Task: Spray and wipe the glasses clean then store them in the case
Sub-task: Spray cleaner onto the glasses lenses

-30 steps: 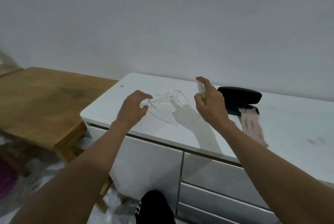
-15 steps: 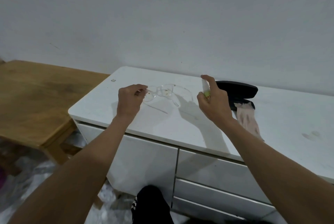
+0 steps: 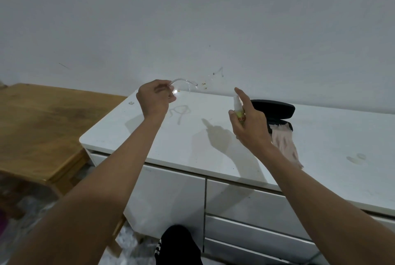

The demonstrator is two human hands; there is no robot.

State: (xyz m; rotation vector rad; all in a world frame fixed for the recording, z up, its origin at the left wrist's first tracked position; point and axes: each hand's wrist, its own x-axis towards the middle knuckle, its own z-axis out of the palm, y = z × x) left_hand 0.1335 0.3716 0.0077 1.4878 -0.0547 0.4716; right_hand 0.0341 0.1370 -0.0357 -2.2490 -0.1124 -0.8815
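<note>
left hand [image 3: 154,99] pinches clear glasses [image 3: 184,85] raised above the table's [image 3: 192,149] far edge, stretching rightward; right hand [image 3: 250,124] grips upright spray bottle [image 3: 239,110].

We see the glasses [image 3: 183,85] held up by the left hand [image 3: 155,99] above the table [image 3: 171,140], at ten o'clock from the spray bottle [image 3: 239,110] in the right hand [image 3: 250,127]. The case [image 3: 275,108] lies on the table at three o'clock of that bottle, the cloth [image 3: 284,142] before it.

both hands [image 3: 154,97] [image 3: 250,124] raised, fingers curled (right forefinger extended).
</note>
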